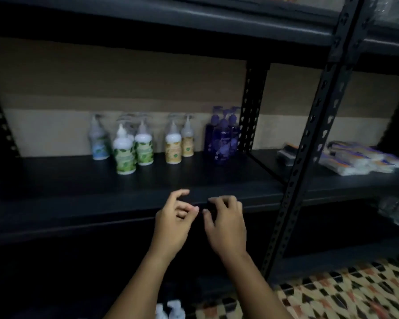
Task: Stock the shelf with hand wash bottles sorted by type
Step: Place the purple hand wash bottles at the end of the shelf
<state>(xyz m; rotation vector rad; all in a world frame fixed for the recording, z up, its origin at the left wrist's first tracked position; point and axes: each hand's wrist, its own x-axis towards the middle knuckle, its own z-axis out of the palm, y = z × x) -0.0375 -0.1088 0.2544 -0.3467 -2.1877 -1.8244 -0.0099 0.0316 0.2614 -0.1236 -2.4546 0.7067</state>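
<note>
On the black shelf [55, 180] stand pump bottles grouped by label. A blue-label bottle [98, 143] is leftmost, then green-label bottles [124, 155], yellow-label bottles [173, 148] and dark purple bottles [222, 140] beside the upright. My left hand [173, 224] and my right hand [226, 223] hover side by side in front of the shelf's front edge. Their fingers are loosely curled and they hold nothing. At the bottom edge, white pump tops [171, 310] of more bottles show below my left forearm.
A perforated black upright [306, 143] divides this bay from the right one. White plastic-wrapped packs [355, 160] lie on the right bay's shelf. Another shelf board runs overhead. Patterned floor tiles [355, 293] show at lower right.
</note>
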